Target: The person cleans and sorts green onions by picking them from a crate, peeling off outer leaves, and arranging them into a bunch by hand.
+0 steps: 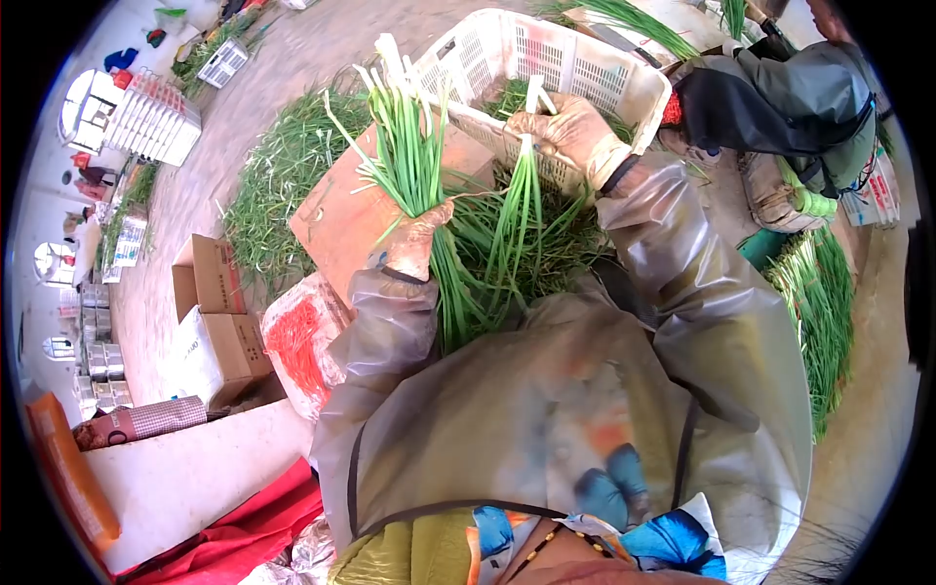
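My left hand [414, 242], in a soiled glove, is closed round a bundle of green stalks [405, 146] with pale ends pointing up and leaves hanging down. To its right, my right hand [570, 135], also gloved, pinches the pale ends of a smaller bunch [522, 200] over the near rim of a white plastic crate [556, 49]. The smaller bunch's leaves hang toward my lap. Behind my left hand lies a reddish-brown board [336, 214]. Loose greens lie below and between my hands.
A heap of greens [278, 175] lies left of the board. An open cardboard box [219, 336] and red ties on a pad [302, 341] are at the left. Another person [790, 107] sits at the upper right, near stacked long greens [819, 322].
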`<state>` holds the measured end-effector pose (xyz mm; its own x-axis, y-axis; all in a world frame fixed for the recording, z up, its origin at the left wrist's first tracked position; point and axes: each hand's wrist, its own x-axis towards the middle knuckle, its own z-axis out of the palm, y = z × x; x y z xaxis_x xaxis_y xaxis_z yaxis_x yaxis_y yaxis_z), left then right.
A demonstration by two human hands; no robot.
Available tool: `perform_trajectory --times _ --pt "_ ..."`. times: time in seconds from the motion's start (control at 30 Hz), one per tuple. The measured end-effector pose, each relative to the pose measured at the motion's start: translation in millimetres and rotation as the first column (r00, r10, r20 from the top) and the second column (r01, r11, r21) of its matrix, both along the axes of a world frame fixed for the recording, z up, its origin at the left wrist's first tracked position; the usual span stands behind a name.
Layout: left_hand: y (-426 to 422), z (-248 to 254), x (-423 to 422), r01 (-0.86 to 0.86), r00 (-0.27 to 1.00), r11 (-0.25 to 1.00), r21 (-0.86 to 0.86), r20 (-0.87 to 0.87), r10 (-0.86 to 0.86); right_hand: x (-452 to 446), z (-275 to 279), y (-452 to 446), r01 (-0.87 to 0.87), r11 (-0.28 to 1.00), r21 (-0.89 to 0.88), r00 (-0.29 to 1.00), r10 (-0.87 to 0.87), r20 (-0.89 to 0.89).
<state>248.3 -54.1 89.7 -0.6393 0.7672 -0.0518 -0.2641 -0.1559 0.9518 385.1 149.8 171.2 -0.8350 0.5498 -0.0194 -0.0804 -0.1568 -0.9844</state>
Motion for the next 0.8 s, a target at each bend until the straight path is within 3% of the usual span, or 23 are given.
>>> perform_trajectory --times 0.03,0.1,0.2,0.27,0.33,0.37,0.4,0.47,0.53,0.57,0.6,0.63,0.67,0.7,0.73,0.77,0.8 --pt "1 1 4 0.010 1.000 1.000 0.023 0.015 -0.010 -2 -4 -2 -0.046 0.995 0.087 0.997 0.040 0.067" --pt "11 10 22 0.017 0.999 1.000 0.017 0.031 -0.017 -15 -20 -13 -0.007 0.997 0.072 0.999 0.004 0.049" --pt "32 9 41 0.086 0.995 0.982 0.171 0.033 -0.092 -23 -29 -30 0.034 0.991 0.127 0.999 -0.038 0.029" --pt "32 -4 38 0.079 0.996 0.990 0.119 0.024 -0.083 -17 -26 -32 -0.057 0.965 0.255 0.997 0.043 0.058" --pt "28 -7 35 0.100 0.982 0.993 0.066 0.156 -0.109 -2 -14 -30 -0.207 0.945 0.253 0.973 0.172 0.153" --pt "26 15 43 0.099 0.979 0.990 0.098 0.171 -0.115 1 -17 -27 -0.222 0.942 0.251 0.968 0.182 0.174" --pt "26 2 33 0.131 0.988 0.990 0.044 0.076 -0.135 4 -21 -22 -0.237 0.939 0.249 0.962 0.192 0.193" --pt "18 7 33 0.140 0.986 0.989 0.040 0.085 -0.143 14 -16 -18 -0.300 0.930 0.213 0.949 0.269 0.162" --pt "12 12 34 0.159 0.986 0.987 0.020 0.049 -0.159 21 -15 -7 -0.235 0.869 0.435 0.959 0.136 0.247" --pt "7 12 32 0.173 0.981 0.985 0.016 0.082 -0.173 26 -17 1 -0.110 0.835 0.539 0.981 0.005 0.192" --pt "4 11 31 0.186 0.976 0.982 0.013 0.114 -0.186 32 -20 11 -0.004 0.900 0.437 0.992 -0.050 0.112" --pt "0 15 35 0.140 0.990 0.990 -0.016 0.027 -0.140 35 -44 40 0.100 0.896 0.433 0.989 -0.137 0.054" --pt "-4 14 30 0.182 0.977 0.982 -0.057 0.121 -0.174 32 -41 46 0.203 0.884 0.421 0.975 -0.223 -0.003" --pt "-6 11 30 0.185 0.974 0.982 -0.024 0.135 -0.180 39 -38 50 0.177 0.791 0.586 0.903 -0.367 0.223" --pt "-7 8 28 0.189 0.971 0.982 0.010 0.147 -0.188 48 -35 50 0.096 0.684 0.723 0.753 -0.524 0.397" --pt "-6 5 26 0.191 0.971 0.981 0.011 0.141 -0.191 48 -40 39 0.100 0.638 0.764 0.773 -0.533 0.344" --pt "-5 3 24 0.217 0.968 0.976 0.023 0.125 -0.219 39 -66 37 0.135 0.754 0.643 0.878 -0.392 0.276"
